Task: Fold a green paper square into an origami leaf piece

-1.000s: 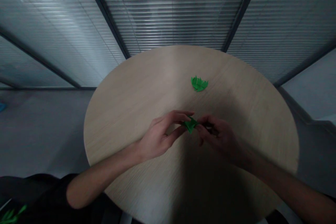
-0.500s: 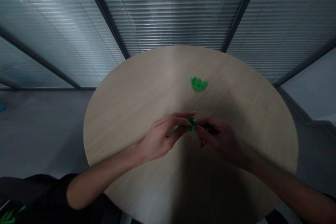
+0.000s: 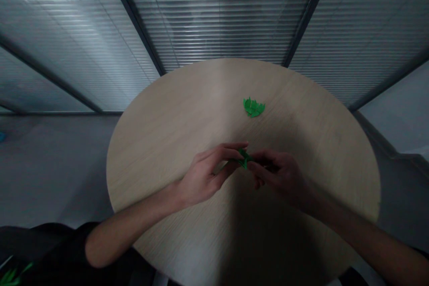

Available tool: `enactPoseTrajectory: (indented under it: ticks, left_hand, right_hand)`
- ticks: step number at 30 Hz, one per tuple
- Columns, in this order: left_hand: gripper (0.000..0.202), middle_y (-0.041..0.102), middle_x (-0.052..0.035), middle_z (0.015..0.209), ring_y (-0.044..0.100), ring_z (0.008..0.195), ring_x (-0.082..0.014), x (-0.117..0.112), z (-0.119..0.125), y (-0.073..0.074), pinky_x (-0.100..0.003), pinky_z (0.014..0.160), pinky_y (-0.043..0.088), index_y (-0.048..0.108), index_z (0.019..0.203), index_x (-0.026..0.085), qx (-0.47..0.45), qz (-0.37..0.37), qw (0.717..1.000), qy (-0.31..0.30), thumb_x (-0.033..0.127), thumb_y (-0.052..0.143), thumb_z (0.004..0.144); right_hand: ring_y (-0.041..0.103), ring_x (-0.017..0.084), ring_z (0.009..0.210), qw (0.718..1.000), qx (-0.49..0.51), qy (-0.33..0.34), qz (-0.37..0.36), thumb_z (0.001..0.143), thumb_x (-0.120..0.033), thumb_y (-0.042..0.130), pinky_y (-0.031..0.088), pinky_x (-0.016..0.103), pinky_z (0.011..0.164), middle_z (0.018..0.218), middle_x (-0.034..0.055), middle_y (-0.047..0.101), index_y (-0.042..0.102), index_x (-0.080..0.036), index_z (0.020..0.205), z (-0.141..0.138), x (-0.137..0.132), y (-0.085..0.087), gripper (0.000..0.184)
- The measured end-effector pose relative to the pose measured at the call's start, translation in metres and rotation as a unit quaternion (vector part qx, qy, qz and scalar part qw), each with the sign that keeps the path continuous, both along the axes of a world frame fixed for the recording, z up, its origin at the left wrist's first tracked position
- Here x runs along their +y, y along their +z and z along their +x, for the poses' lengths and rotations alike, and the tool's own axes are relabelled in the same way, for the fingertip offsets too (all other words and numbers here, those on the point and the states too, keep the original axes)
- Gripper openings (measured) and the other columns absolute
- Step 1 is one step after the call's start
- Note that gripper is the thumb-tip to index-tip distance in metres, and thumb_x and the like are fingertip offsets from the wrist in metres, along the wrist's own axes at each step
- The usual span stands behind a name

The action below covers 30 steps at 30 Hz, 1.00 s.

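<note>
Over the middle of the table, my two hands meet at a small green folded paper piece (image 3: 244,159) with pointed corners. My left hand (image 3: 209,172) pinches its left side between thumb and fingers, with one finger stretched out above it. From the right, the thumb and index finger of my right hand (image 3: 279,174) grip its other edge. Fingers hide much of the piece, so its full shape cannot be made out. Farther back lies a cluster of similar green folded pieces (image 3: 254,107), apart from both hands.
The round wooden table (image 3: 167,111) reaches to a glass partition with blinds (image 3: 221,22). Its rim curves round both forearms. A dark shadow falls across the front of the tabletop. Grey floor (image 3: 50,165) shows at the left.
My fingers and the green piece between them have shifted very slightly. Both hands keep their grip, and the cluster at the back stays where it was.
</note>
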<state>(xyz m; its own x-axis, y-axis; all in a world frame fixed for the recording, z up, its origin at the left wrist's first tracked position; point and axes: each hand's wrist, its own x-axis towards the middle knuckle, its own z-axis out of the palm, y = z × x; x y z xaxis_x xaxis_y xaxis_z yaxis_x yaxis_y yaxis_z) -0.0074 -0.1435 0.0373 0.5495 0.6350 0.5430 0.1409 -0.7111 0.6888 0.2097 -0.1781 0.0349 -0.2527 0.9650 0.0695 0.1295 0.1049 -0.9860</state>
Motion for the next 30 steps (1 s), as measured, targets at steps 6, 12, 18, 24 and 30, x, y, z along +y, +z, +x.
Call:
enactPoseTrajectory:
  ticks: [6, 12, 18, 24, 30]
  left_hand:
    - [0.012, 0.074, -0.0139, 0.131, 0.075, 0.114, -0.021, -0.0004, 0.0008, 0.0015, -0.036, 0.095, 0.064, 0.064, 0.111, 0.017, 0.003, 0.008, 1.0, 0.0, 0.011, 0.059, 0.101]
    - [0.013, 0.073, -0.0132, 0.132, 0.075, 0.115, -0.0209, -0.0011, 0.0006, -0.0004, -0.036, 0.095, 0.064, 0.064, 0.111, 0.017, 0.009, 0.009, 1.0, 0.0, 0.011, 0.061, 0.101]
    - [0.018, 0.072, -0.0129, 0.134, 0.074, 0.116, -0.0196, -0.0014, 0.0012, -0.0029, -0.033, 0.096, 0.063, 0.064, 0.115, 0.018, 0.001, 0.035, 0.999, -0.011, 0.009, 0.062, 0.099]
    - [0.02, 0.071, -0.013, 0.136, 0.074, 0.117, -0.0198, -0.0009, 0.0003, -0.0021, -0.033, 0.096, 0.064, 0.063, 0.116, 0.019, 0.004, 0.042, 0.999, -0.008, 0.008, 0.06, 0.1]
    - [0.022, 0.07, -0.0142, 0.136, 0.073, 0.117, -0.0201, -0.0016, 0.0003, -0.0028, -0.035, 0.097, 0.063, 0.065, 0.118, 0.018, 0.009, 0.047, 0.999, -0.013, 0.007, 0.061, 0.099]
  right_hand:
    - [0.06, 0.011, 0.051, 1.0, 0.001, -0.003, -0.005, 0.097, -0.046, 0.068, 0.051, 0.021, 0.048, 0.062, -0.0019, 0.063, 0.076, -0.018, 0.094, -0.0003, -0.0003, 0.0, 0.029]
    - [0.06, 0.011, 0.051, 1.0, -0.007, 0.0, 0.007, 0.098, -0.044, 0.066, 0.049, 0.022, 0.049, 0.061, -0.0024, 0.062, 0.074, -0.017, 0.094, -0.0006, -0.001, 0.0, 0.028]
    - [0.061, 0.011, 0.053, 1.0, -0.008, -0.008, 0.005, 0.097, -0.042, 0.067, 0.049, 0.021, 0.048, 0.065, -0.0013, 0.064, 0.074, -0.017, 0.097, 0.0001, -0.0025, -0.0035, 0.026]
    - [0.061, 0.011, 0.052, 1.0, 0.014, -0.007, -0.018, 0.094, -0.047, 0.07, 0.053, 0.022, 0.049, 0.064, -0.0016, 0.063, 0.075, -0.017, 0.096, -0.0011, -0.0013, -0.0038, 0.03]
    - [0.059, 0.011, 0.052, 1.0, 0.011, -0.009, -0.005, 0.096, -0.048, 0.068, 0.051, 0.022, 0.047, 0.064, -0.0014, 0.063, 0.074, -0.017, 0.094, -0.0005, -0.0025, -0.0002, 0.032]
